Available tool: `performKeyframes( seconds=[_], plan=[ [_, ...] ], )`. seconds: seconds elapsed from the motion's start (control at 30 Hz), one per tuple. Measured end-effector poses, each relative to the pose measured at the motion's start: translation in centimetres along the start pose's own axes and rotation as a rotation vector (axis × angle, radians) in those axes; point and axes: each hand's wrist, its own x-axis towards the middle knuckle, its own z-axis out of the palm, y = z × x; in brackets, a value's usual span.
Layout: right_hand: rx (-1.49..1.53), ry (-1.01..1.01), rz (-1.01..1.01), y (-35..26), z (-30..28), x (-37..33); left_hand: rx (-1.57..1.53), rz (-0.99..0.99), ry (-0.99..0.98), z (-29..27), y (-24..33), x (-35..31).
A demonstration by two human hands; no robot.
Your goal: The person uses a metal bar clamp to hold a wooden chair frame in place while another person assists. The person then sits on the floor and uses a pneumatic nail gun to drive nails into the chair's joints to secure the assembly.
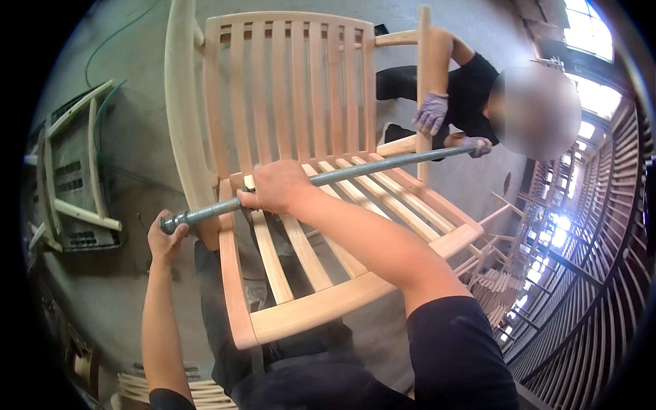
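Note:
A long grey metal pipe clamp lies slantwise above the seat of a pale wooden slatted armchair. At the clamp's left end, my left hand is closed around the end fitting, thumb and fingers on either side. My right hand wraps round the pipe further along, near where the seat meets the left side of the chair. Beyond the chair at right, a co-worker's gloved hand holds the far end of the pipe. The co-worker's other gloved hand rests by the right armrest post.
A dark slatted panel with pale wooden frame parts sits on the floor at left. Thin wooden sticks are bundled near my legs. At right stand stacked chair parts and a long rack of slats. A hose trails across the floor.

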Motion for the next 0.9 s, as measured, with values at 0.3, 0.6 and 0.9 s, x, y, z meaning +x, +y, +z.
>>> performKeyframes(
  seconds=[0.3,0.6,0.9],
  plan=[
    [0.005,-0.233,0.046,-0.9,0.0,2.5,0.197,0.040,0.095,0.4,0.5,0.0],
    [0.005,0.100,-0.023,0.6,0.2,1.9,0.140,0.125,0.248,-0.2,2.1,0.4],
    [-0.055,0.149,0.123,12.6,-0.4,-3.3,0.016,0.108,0.143,0.5,-0.1,1.2]
  ],
)
